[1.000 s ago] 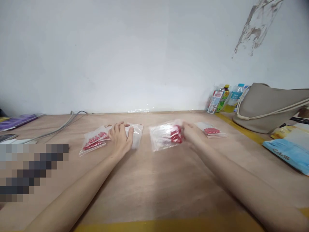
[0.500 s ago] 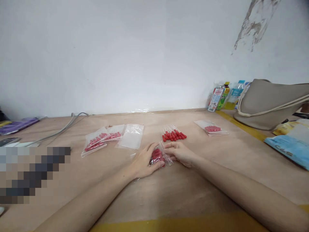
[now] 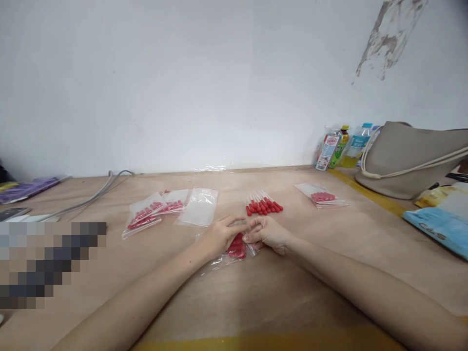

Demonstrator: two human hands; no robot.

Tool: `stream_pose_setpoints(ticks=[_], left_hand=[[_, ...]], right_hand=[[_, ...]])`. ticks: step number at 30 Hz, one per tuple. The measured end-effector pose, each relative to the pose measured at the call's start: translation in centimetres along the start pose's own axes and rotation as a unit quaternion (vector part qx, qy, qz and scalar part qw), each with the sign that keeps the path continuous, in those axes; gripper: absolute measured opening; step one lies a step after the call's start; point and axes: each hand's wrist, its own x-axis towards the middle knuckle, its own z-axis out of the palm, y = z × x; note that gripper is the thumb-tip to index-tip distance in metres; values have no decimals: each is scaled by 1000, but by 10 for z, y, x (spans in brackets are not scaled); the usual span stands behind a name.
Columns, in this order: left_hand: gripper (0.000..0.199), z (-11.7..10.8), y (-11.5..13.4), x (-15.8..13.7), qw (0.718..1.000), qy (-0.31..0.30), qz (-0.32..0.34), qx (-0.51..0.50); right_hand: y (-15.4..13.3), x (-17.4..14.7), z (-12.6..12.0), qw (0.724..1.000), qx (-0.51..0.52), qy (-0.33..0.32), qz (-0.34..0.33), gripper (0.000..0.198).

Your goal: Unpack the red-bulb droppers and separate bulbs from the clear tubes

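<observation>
At seven o'clock from the red-tipped sticks point(image 3: 263, 204), the left hand point(image 3: 218, 239), grip unclear, had closed in beside the right hand point(image 3: 269, 234), which pinched the bag point(image 3: 237, 250), focusing work on its edge.

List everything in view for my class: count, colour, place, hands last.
Handled bag: 1, clear and red, centre
Red-tipped sticks: many, red and white, centre
Filled bags: 3+, clear and red, both sides
Flat bag: 1+, whitish, centre-left
Carton: 1, white, back right
Bottles: 2+, green, blue, back right
Large bag: 1, grey, right
Front packet: 1, blue, right
Flat packet: 1, purple, left
Cable: 1+, grey, left
Table: 1, brown, below
Wall: 1, white, behind
Other items: unclear, edges
Left hand: 1, bare, on handled bag
Right hand: 1, bare, on handled bag
</observation>
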Motion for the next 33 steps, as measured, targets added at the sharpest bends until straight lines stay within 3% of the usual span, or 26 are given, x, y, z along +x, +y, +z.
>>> stream_pose_setpoints(ticks=[10,15,19,28,33], left_hand=[[25,-2,-3,-1,997,38,65,18],[25,-5,-2,3,998,-33,36,-34],[25,-7,-2,6,996,-77,18,-43],[27,-3,-5,2,995,-77,39,52],[25,-4,-4,0,994,-75,34,67]], right_hand=[[4,2,-2,1000,12,-12,-23,51],[4,1,-3,999,9,-34,-34,55],[2,-2,-3,999,-2,-32,-28,47],[-2,-6,-2,999,-37,-33,-21,32],[7,-2,-6,989,-83,-69,-96,17]])
